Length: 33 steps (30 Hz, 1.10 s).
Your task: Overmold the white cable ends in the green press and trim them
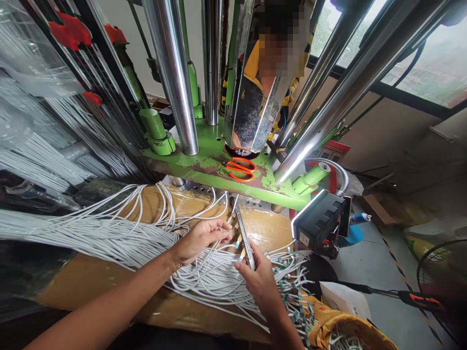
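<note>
Many thin white cables [109,233] sweep in from the left across a tan, tape-covered work surface [266,228]. My left hand [200,240] pinches a white cable end close to a narrow steel bar [244,236]. My right hand [257,282] grips that bar at its lower end, with the bar standing up between its thumb and fingers. Below both hands lies a tangled mass of white cables [219,284], and their small connector ends [292,287] fan out to the right. Orange-handled scissors [241,169] rest on the green machine bed [207,163].
Thick chrome columns [175,73] rise from the green bed, and a black control box [319,218] hangs at right. A person [255,97] in a yellow-and-black top stands behind the machine. A yellow bag [346,330] holds more cables at lower right, beside a fan [441,277].
</note>
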Motion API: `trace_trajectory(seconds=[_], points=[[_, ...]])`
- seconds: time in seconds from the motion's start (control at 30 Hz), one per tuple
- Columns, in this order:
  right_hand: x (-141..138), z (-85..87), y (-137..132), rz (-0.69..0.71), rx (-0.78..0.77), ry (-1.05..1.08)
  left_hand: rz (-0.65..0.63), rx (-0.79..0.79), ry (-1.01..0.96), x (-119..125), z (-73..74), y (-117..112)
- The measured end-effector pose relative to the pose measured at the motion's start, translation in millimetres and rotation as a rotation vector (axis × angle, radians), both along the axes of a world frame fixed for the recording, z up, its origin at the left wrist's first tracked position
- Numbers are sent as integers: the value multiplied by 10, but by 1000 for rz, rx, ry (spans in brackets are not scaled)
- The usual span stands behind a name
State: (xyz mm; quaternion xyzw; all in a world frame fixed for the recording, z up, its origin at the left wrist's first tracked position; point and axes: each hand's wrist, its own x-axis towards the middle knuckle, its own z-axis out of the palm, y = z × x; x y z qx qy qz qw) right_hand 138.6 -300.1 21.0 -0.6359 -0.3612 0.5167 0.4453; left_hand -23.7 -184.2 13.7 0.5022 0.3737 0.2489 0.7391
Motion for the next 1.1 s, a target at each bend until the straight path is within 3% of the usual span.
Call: trace_trajectory(seconds=[0.1,0.27,0.4,0.57,1.0,1.1], points=[[-4,-6,-1,3,-19,1,-42,103,113,18,-54,4],[8,-64,-8,-4,-35,20,-130,565,325,81,-116,9],[16,-91,4,-3,-30,11,-151,869,384,78,-133,32],[27,-86,3,7,-12,13,-148,1117,334,63,-191,39],[6,-27,-39,41,14,-72,-129,1149,328,69,-202,41],[-4,11,-18,62,27,-112,-109,1053,330,110,-170,52]])
